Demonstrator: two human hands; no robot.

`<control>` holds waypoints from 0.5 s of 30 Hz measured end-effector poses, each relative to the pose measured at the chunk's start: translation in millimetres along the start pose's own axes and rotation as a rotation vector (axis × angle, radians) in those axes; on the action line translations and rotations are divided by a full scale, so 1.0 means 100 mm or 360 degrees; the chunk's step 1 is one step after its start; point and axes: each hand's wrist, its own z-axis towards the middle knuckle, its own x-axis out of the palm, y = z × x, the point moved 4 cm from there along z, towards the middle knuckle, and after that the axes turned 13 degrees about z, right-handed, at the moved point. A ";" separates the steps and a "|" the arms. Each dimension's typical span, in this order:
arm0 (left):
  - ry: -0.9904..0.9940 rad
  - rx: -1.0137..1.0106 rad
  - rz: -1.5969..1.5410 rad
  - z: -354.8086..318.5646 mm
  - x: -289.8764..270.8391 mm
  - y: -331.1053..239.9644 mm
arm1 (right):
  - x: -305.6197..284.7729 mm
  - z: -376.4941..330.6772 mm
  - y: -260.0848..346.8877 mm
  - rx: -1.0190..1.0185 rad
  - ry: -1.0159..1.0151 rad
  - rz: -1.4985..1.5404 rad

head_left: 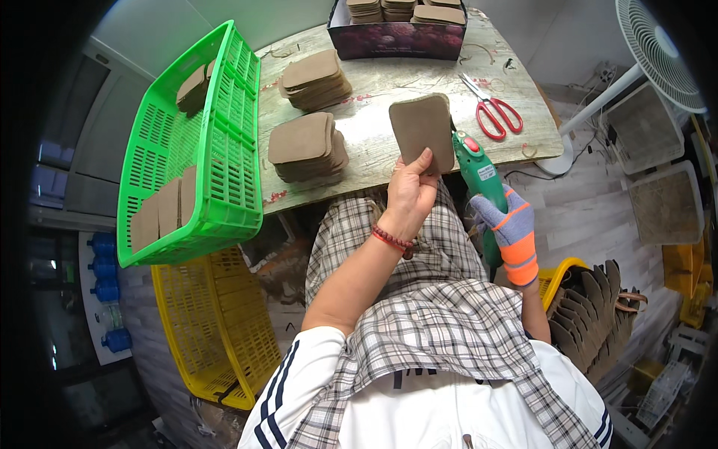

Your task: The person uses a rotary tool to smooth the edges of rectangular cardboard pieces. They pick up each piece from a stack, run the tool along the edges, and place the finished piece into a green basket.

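Observation:
My bare left hand [411,187] pinches the lower edge of a brown rounded rectangular pad [420,133], thumb on top, holding it up over the table's front edge. In my right hand [508,224], gloved in grey and orange, is a green handheld electric cutter [480,170] with a red button. Its head touches or nearly touches the pad's right edge; the blade cannot be made out. Left of the held pad, two stacks of similar pads, a far stack [315,78] and a near stack [305,146], lie on the table. Red-handled scissors [495,116] rest beyond the cutter.
A green plastic crate [217,179] with pads inside stands at the left, above a yellow crate [213,322]. A dark box [396,41] of pads sits at the table's back. Joined brown pieces [594,318] fill a yellow basket [555,280] by my right side. A white fan [651,56] stands right.

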 end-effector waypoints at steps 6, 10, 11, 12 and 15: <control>0.0111 0.0009 0.0306 -0.12 -0.14 -0.08 | -0.07 0.01 0.06 0.0048 0.0037 0.0066; 0.0163 0.0149 0.0611 -0.11 -0.24 -0.37 | -0.12 -0.03 0.13 0.0066 0.0147 -0.0122; 0.0152 0.0181 0.0715 -0.14 -0.21 -0.49 | -0.13 -0.04 0.14 0.0059 0.0174 -0.0178; 0.0141 0.0212 0.0818 -0.15 -0.19 -0.60 | -0.13 -0.05 0.16 0.0052 0.0201 -0.0233; 0.0217 0.0331 0.1004 -0.16 -0.19 -0.89 | -0.08 -0.10 0.20 0.0013 0.0297 -0.0351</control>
